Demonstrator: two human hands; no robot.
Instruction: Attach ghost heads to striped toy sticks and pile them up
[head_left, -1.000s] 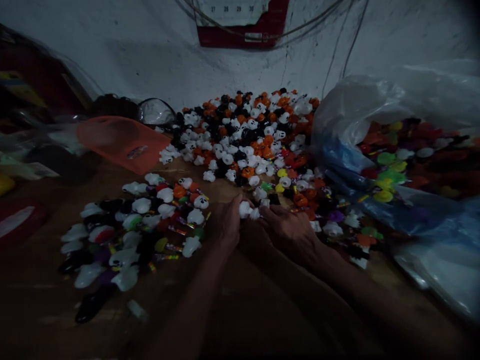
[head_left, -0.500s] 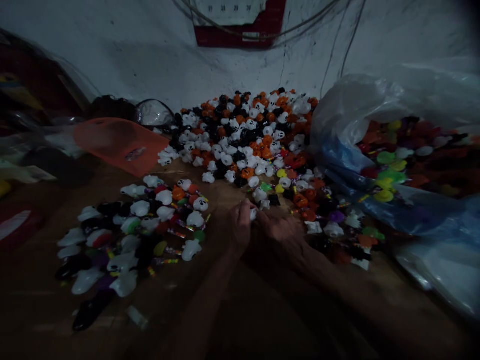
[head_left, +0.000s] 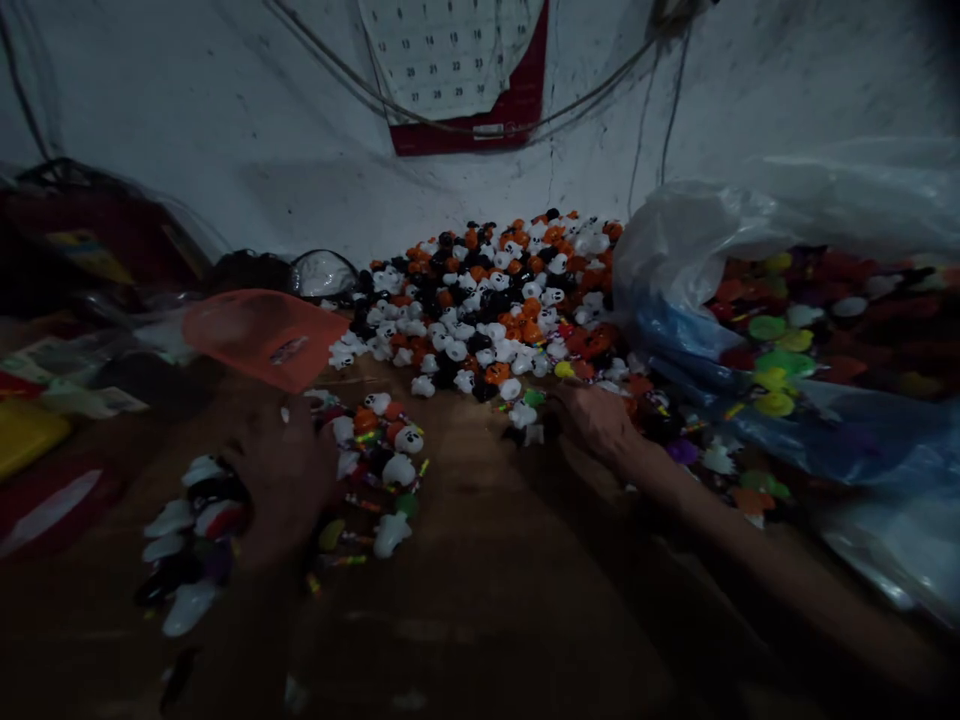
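My left hand (head_left: 289, 475) is over the left pile of finished-looking trinkets, white ghosts (head_left: 391, 535) and other figures with striped candy-coloured sticks. Motion blurs its fingers, so I cannot tell whether they hold anything. On the right, my right hand (head_left: 596, 420) reaches down into a loose group of small coloured pieces. Its fingers are curled, and their tips and anything between them are hidden. Just left of that hand lie a white ghost piece (head_left: 523, 414) and a green piece (head_left: 534, 397).
A large heap of orange, white and black figures (head_left: 480, 300) lies against the wall. At right, a clear plastic bag (head_left: 675, 230) holds more coloured pieces. An orange bag (head_left: 262, 335) lies at left, and a calendar (head_left: 465, 138) hangs above.
My hands were together at the middle around a small white piece. They have since parted, the left moving over the left pile, the right moving slightly right. The view has tilted up.
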